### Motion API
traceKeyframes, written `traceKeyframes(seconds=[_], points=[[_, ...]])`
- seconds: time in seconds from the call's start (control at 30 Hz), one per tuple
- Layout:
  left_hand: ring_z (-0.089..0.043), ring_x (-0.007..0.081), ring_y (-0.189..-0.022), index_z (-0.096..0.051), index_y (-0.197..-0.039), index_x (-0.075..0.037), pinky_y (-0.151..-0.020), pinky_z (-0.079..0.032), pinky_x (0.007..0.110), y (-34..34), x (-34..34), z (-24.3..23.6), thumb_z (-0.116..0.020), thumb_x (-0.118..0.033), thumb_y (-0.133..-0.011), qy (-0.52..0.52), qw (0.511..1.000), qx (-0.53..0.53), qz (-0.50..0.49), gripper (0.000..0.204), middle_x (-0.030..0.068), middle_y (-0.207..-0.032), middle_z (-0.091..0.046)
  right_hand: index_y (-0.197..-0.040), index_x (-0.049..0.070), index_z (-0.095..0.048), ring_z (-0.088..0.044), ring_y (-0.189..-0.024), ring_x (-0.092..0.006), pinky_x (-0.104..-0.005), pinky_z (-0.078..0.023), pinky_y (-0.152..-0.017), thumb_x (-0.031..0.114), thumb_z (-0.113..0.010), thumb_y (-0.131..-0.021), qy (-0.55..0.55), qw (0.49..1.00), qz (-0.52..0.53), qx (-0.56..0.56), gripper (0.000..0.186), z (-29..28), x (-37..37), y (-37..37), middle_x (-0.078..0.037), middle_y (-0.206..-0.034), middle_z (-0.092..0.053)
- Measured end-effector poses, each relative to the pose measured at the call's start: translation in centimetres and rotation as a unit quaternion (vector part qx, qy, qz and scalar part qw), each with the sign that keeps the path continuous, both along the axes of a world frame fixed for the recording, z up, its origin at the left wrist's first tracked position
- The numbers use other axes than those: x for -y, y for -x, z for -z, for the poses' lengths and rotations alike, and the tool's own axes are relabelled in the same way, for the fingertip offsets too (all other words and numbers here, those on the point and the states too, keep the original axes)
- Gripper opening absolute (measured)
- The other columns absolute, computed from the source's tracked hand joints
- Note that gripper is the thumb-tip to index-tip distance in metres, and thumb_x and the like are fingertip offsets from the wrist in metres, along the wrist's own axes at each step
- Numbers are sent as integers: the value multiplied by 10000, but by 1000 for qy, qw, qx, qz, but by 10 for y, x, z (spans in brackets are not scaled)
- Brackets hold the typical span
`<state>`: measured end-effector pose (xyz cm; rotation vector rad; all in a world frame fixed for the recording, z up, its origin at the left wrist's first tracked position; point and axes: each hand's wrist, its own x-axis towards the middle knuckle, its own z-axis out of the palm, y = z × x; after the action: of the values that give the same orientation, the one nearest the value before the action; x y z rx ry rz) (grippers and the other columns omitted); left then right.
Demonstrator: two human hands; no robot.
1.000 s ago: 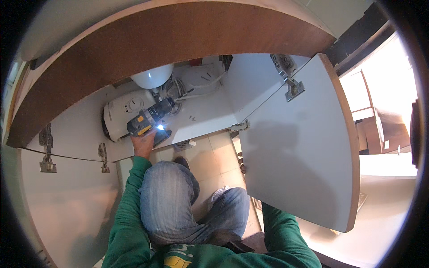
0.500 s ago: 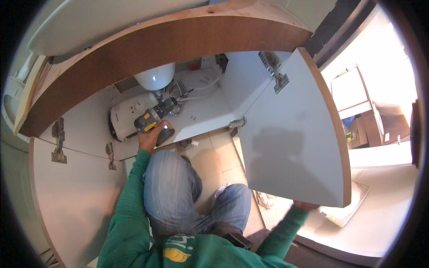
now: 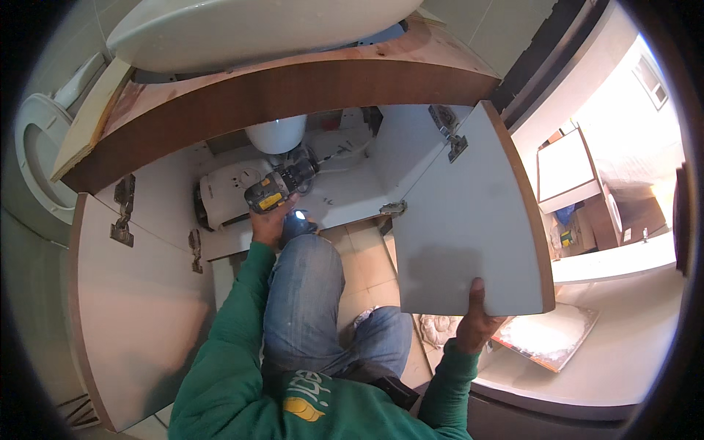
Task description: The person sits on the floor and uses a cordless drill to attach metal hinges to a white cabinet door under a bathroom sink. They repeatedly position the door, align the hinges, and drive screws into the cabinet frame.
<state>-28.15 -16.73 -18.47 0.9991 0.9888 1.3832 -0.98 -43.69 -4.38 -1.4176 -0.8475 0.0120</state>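
My left hand (image 3: 273, 222) is closed on a cordless drill (image 3: 280, 188), dark with yellow parts and a lit lamp, held inside the cabinet in front of a white appliance (image 3: 224, 192) with a dial. Above it hangs a white rounded fixture (image 3: 275, 134); hoses lie behind. My right hand (image 3: 477, 326) grips the lower edge of the white right door (image 3: 469, 220), thumb on its face. The door hangs open on metal hinges (image 3: 457, 147). The left door (image 3: 132, 308) also stands open.
A white basin (image 3: 257, 29) tops the wooden cabinet frame (image 3: 293, 89). A toilet (image 3: 37, 158) is at left. My legs (image 3: 301, 301) are on the tiled floor (image 3: 359, 260). At right are furniture pieces (image 3: 565, 165) and a dusty board (image 3: 546, 330).
My right hand has come out from behind the door onto its lower edge. My left hand with the drill appears farther right in view as the camera shifted, bringing more basin and toilet into sight.
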Motion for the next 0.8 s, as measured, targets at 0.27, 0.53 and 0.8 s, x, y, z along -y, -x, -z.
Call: traceKeyframes(seconds=[0.27, 0.53, 0.8], points=[[-621, 134, -786, -665, -1051, -33, -677, -504, 283, -38, 11, -79, -787, -43, -780, -91, 983, 50, 154, 297, 36, -952, -678, -1208, -29, -582, -569, -1060, -209, -348, -436, -963, 92, -664, -903, -13, 998, -30, -60, 339, 4, 8, -24, -105, -1174, -604], [-632, 145, -806, -668, -1033, -39, -704, -498, 291, -62, -9, -138, -780, -267, -830, 5, 965, 5, 263, 326, 37, -824, -638, -1180, -16, -610, -575, -1037, -167, -329, -444, -944, 87, -666, -908, -34, 996, -50, -70, 296, 3, 5, -27, -69, -1122, -625], [-679, 203, -902, -616, -1155, -5, -787, -549, 326, -70, -18, -180, -735, -429, -863, -2, 949, -28, 313, 528, 67, -847, -623, -1122, -9, -629, -568, -980, -142, -297, -461, -872, 106, -654, -932, -16, 997, -57, -45, 223, 10, 8, -38, -57, -1073, -626]])
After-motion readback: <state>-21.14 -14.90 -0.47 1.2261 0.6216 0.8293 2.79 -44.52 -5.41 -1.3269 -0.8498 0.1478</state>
